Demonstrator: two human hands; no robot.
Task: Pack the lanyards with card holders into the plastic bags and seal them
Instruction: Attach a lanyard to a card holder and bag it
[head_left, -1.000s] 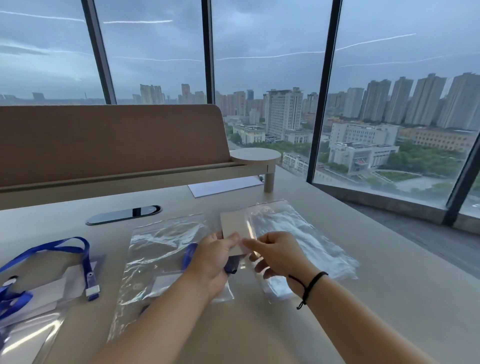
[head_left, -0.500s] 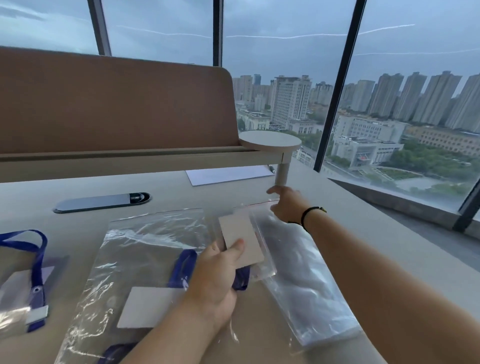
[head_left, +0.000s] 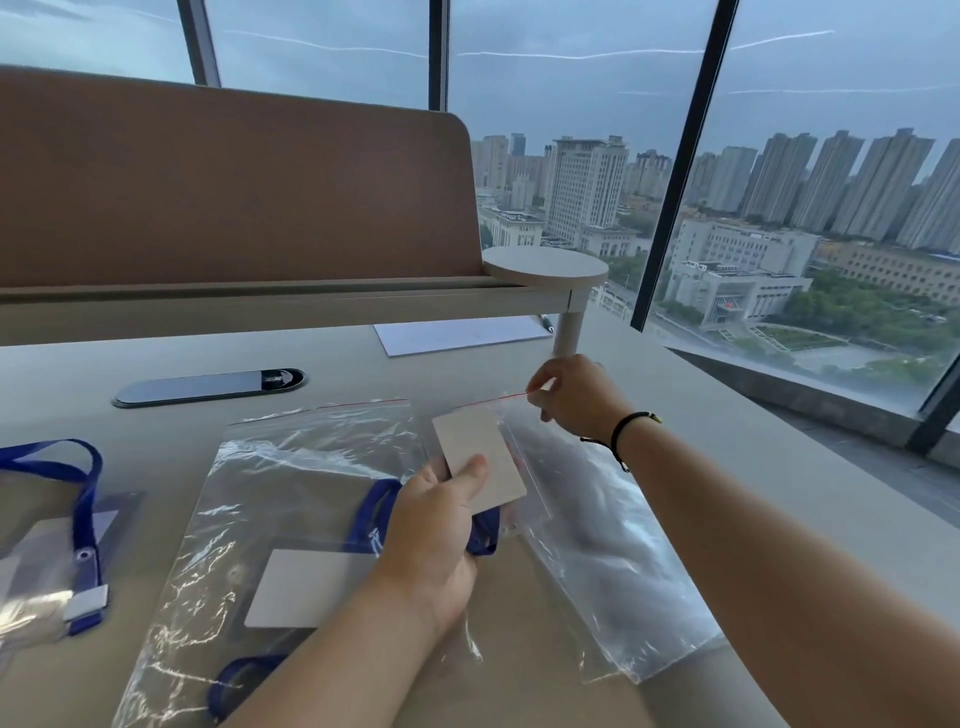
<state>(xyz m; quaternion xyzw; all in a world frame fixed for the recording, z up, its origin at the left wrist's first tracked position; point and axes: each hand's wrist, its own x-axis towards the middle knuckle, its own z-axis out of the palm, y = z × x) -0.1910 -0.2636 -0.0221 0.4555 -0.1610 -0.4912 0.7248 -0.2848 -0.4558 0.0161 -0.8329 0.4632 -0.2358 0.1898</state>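
My left hand (head_left: 434, 525) grips a card holder (head_left: 480, 457) with a blue lanyard (head_left: 485, 535) bunched under the palm. The holder's far end lies at the mouth of a clear plastic bag (head_left: 597, 525) on the table. My right hand (head_left: 571, 392) pinches the red-striped top edge of that bag at its far end. To the left lies a second clear bag (head_left: 291, 499) with a card holder and blue lanyard inside it. At the far left rests another blue lanyard with card holder (head_left: 78, 519).
A beige table (head_left: 753, 493) carries everything. A dark oval cable cover (head_left: 208, 387) sits behind the bags, and a white sheet (head_left: 457, 335) lies further back. A brown divider panel (head_left: 234, 192) with a round shelf (head_left: 545, 265) stands behind. Windows run along the right.
My right hand left the card holder and reached forward to the far top edge of the right bag, which it now pinches. The left hand keeps the holder at the bag's mouth.
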